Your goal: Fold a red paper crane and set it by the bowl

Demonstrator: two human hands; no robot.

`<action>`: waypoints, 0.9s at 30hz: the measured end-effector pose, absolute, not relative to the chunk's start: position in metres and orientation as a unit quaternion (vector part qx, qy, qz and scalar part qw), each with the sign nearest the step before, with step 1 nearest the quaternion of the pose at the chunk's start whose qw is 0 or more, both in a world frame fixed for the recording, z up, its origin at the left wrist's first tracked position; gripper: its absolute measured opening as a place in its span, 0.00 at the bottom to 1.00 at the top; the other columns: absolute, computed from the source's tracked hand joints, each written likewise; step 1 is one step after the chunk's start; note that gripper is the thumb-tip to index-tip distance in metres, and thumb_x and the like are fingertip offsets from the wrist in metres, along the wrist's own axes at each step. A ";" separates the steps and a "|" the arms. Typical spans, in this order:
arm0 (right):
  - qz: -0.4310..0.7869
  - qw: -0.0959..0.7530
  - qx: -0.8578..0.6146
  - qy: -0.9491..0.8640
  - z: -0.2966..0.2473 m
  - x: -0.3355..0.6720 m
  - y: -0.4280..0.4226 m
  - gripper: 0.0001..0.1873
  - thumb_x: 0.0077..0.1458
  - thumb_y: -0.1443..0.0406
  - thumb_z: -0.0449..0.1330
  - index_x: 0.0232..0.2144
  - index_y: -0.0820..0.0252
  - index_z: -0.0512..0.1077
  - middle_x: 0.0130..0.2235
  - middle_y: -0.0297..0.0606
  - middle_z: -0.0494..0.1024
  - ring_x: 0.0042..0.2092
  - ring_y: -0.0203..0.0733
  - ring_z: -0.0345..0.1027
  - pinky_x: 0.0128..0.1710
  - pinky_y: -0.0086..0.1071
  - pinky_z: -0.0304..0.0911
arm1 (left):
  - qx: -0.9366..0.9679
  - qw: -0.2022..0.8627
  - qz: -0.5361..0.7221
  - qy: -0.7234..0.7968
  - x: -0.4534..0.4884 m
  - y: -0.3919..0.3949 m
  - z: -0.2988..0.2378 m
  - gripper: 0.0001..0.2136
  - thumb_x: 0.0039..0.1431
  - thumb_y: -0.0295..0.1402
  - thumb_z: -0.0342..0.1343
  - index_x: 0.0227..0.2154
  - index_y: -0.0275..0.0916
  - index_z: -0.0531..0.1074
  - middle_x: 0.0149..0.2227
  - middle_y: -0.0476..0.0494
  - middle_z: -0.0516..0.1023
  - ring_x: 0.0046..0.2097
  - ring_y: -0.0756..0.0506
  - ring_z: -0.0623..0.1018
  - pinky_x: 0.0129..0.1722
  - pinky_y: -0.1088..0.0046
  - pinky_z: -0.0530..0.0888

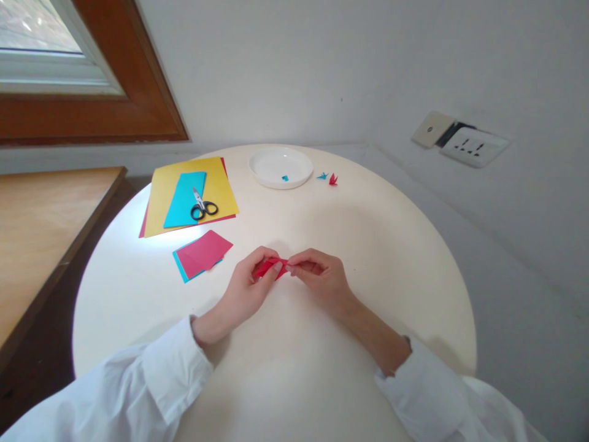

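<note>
Both my hands meet over the middle of the round white table [368,258]. My left hand [246,285] pinches one end of a small folded red paper piece [271,267]. The other end is pinched by my right hand [322,276], fingers pressed together. The piece is held just above the tabletop. To the left of my hands lies a red paper square [205,252] on top of a blue square [180,265].
Further back left, black-handled scissors [202,205] lie on a blue sheet [184,197] over yellow [221,190] and red sheets. A white plate [280,167] holds a tiny blue piece. Small blue [322,176] and red [332,180] folded figures sit beside it. A wooden desk [41,227] stands left.
</note>
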State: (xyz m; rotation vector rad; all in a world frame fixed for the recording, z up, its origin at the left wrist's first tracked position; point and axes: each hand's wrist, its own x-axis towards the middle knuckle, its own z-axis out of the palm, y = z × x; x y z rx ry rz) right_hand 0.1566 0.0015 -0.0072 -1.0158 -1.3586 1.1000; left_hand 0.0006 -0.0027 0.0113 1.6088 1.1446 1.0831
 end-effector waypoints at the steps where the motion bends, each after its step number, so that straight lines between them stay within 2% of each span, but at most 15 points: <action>1: 0.464 0.530 -0.425 -0.569 -0.007 0.157 0.001 0.02 0.42 0.68 0.65 0.23 0.57 0.75 0.26 0.32 0.78 0.30 0.36 0.72 0.33 0.30 0.70 | 0.642 0.434 0.437 0.457 0.000 -0.003 0.011 0.06 0.55 0.35 0.52 0.29 0.37 0.69 0.27 0.47 0.73 0.30 0.49 0.72 0.28 0.75 0.68; 8: 0.456 0.517 -0.405 -0.601 -0.004 0.158 -0.001 0.02 0.44 0.66 0.66 0.26 0.57 0.77 0.29 0.35 0.80 0.33 0.37 0.74 0.37 0.30 0.71 | 0.631 0.441 0.456 0.447 -0.002 -0.003 0.009 0.04 0.53 0.32 0.54 0.29 0.37 0.70 0.29 0.47 0.74 0.31 0.49 0.73 0.31 0.74 0.69; 16: 0.435 0.508 -0.426 -0.609 -0.001 0.158 -0.001 0.02 0.46 0.65 0.64 0.24 0.58 0.76 0.28 0.35 0.79 0.31 0.36 0.73 0.34 0.29 0.70 | 0.634 0.429 0.466 0.444 0.000 -0.003 0.008 0.04 0.52 0.32 0.55 0.26 0.38 0.68 0.28 0.47 0.74 0.30 0.50 0.72 0.30 0.75 0.69; 27: 0.491 0.521 -0.452 -0.533 0.002 0.150 -0.002 0.05 0.39 0.65 0.66 0.21 0.60 0.73 0.24 0.33 0.77 0.28 0.35 0.71 0.32 0.29 0.69 | 0.634 0.428 0.489 0.420 0.001 -0.004 0.005 0.04 0.55 0.31 0.54 0.27 0.38 0.65 0.29 0.47 0.74 0.31 0.50 0.73 0.30 0.75 0.71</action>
